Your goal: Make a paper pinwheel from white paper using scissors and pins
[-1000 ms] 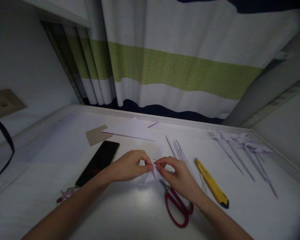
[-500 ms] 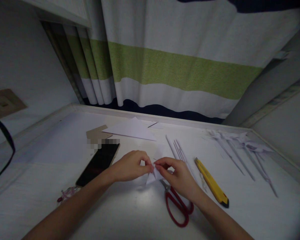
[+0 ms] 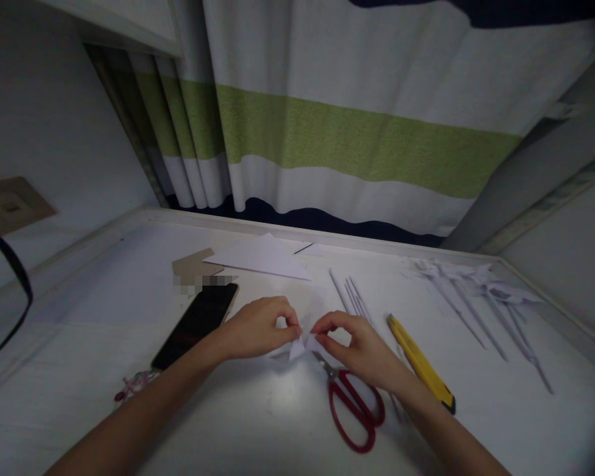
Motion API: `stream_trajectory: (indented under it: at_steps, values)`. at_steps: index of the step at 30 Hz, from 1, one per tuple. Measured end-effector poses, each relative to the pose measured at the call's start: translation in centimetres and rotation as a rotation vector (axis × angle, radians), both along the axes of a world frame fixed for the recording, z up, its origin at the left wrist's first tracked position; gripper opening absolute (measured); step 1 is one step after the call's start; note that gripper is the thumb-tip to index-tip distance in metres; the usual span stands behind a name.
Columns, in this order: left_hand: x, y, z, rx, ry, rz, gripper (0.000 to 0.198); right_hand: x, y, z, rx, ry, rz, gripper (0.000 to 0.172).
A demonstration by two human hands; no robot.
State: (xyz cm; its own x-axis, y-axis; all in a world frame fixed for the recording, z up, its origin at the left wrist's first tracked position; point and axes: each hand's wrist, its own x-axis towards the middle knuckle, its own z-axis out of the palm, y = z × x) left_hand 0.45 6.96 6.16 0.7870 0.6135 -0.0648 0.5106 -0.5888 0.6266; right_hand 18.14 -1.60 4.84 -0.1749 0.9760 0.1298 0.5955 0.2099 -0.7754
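A small folded piece of white paper (image 3: 297, 348) is held up between my hands over the white table. My left hand (image 3: 265, 327) pinches its left side between thumb and fingertips. Opposite, my right hand (image 3: 347, 340) has thumb and index finger closed on the paper's right edge. Exact folds are too small to make out. Just below my right hand lie red-handled scissors (image 3: 357, 411), blades pointing up toward the paper. Beyond that hand, thin rolled white paper sticks (image 3: 357, 299) rest on the table, partly hidden by it.
A yellow utility knife (image 3: 421, 363) lies right of my right hand. Paper flowers on stems (image 3: 480, 301) are at the far right. A black phone (image 3: 198, 324) with a beaded charm (image 3: 136, 385) lies left. Behind are a cardboard piece (image 3: 198, 264) and a white paper triangle (image 3: 260, 258).
My right fingertips have moved slightly right, away from my left ones, so the gap between the hands is wider and the folded paper shows more between them.
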Motion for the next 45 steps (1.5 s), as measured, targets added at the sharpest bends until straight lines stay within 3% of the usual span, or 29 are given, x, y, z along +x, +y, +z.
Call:
stream_trajectory:
  at_steps: [4,6,14,21,26,32,39,45]
  values:
    - [0.0,-0.1,-0.3,0.027,0.030,0.025,0.015,0.7,-0.9,0.9,-0.041,-0.133,0.206,0.022]
    - [0.2,-0.2,-0.7,0.028,0.049,0.034,0.014,0.6,-1.3,0.7,-0.079,-0.205,0.243,0.016]
    - [1.4,-0.8,-2.5,-0.007,0.112,0.045,0.012,-1.5,-0.9,-3.1,-0.111,-0.165,-0.074,0.021]
    - [1.7,-1.0,-3.9,-0.014,0.122,0.071,0.012,-2.0,-1.0,-4.9,-0.112,-0.162,-0.155,0.014]
    - [1.8,-0.9,-4.5,0.000,0.109,0.079,0.011,-2.4,-1.4,-4.6,-0.067,-0.220,-0.162,0.015]
    - [1.8,-0.5,-4.3,-0.004,0.082,0.017,0.014,-2.5,-1.6,-4.0,-0.029,-0.224,-0.133,0.014]
    - [1.0,0.2,-3.1,-0.026,-0.002,-0.205,0.013,-1.8,-1.5,-4.9,-0.057,-0.136,-0.137,0.012]
    - [1.0,0.2,-2.6,-0.051,-0.018,-0.268,0.011,-1.6,-1.4,-5.3,-0.074,-0.071,-0.139,0.013]
